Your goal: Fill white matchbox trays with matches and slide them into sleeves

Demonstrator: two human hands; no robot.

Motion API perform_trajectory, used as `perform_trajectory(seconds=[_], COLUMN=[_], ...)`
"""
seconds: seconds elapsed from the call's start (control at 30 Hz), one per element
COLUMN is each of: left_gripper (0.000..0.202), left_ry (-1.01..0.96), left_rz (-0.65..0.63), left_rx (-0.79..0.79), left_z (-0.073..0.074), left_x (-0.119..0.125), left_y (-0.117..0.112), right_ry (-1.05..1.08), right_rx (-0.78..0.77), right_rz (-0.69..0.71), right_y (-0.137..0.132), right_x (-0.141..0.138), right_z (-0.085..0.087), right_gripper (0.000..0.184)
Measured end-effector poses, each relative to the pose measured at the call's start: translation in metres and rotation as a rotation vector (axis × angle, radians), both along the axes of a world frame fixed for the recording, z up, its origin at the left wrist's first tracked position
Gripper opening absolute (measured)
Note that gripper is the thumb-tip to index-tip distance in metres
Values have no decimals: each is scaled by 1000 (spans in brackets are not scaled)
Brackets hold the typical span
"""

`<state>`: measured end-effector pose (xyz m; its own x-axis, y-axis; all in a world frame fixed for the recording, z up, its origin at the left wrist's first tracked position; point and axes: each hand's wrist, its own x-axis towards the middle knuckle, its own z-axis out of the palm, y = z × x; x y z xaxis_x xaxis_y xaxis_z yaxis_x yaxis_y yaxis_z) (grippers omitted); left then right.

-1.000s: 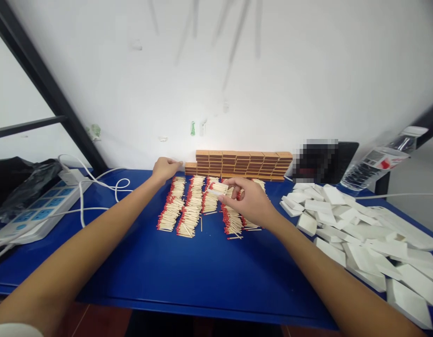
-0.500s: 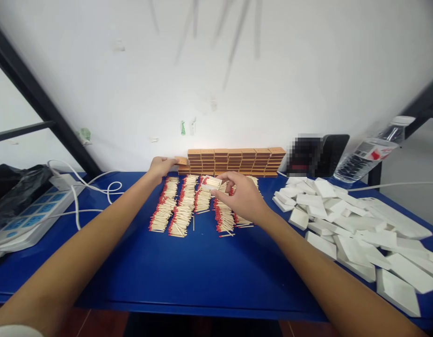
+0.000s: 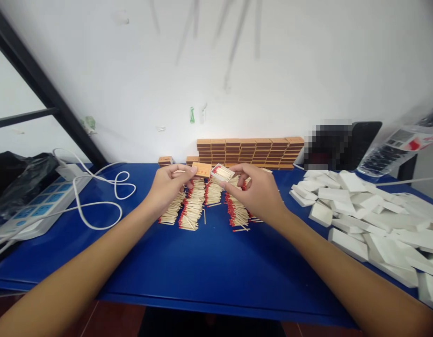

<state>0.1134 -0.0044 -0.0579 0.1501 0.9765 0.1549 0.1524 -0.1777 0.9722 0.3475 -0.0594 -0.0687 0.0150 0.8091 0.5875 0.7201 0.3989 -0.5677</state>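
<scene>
My left hand [image 3: 170, 185] pinches an orange matchbox sleeve [image 3: 202, 169] between thumb and fingers. Close to its right end is a white matchbox tray [image 3: 223, 179] filled with red-headed matches, gripped by my right hand [image 3: 253, 189]. The sleeve and tray are nearly end to end; whether they touch I cannot tell. Beneath both hands, rows of loose matches [image 3: 192, 206] lie on the blue table [image 3: 209, 267], partly covered by the fingers. Behind them stands a stack of orange matchboxes [image 3: 249, 152] against the wall, with one separate matchbox [image 3: 165, 161] to its left.
A heap of white matchbox trays [image 3: 364, 210] spreads over the right side. Behind it lean a dark phone-like object [image 3: 365, 140] and a water bottle [image 3: 395, 147]. A power strip [image 3: 44, 206], white cables [image 3: 78, 206] and a black plastic bag [image 3: 23, 182] occupy the left.
My left hand has taken the sleeve from beside the stack and brought it right, up to the tray. My right hand still holds the filled tray, now turned. The view has shifted left.
</scene>
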Motion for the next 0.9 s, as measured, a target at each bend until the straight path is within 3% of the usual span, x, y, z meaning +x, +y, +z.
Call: perform_trajectory(seconds=[0.33,0.63,0.9], left_gripper=[38,38,35], left_ry=[-18,-31,-61], left_rz=[-100,-108,-114], left_rx=[-60,-66,-104], left_z=[-1,0,0], left_x=[0,-1,-2], left_y=[-5,-5,-4], right_ry=[-14,-70,15], right_rx=[18,-21,-110], right_rz=[23,126,135], right_y=[0,-1,-2], right_x=[1,2,-2], right_z=[-2,-2,-2], right_gripper=[33,33,38])
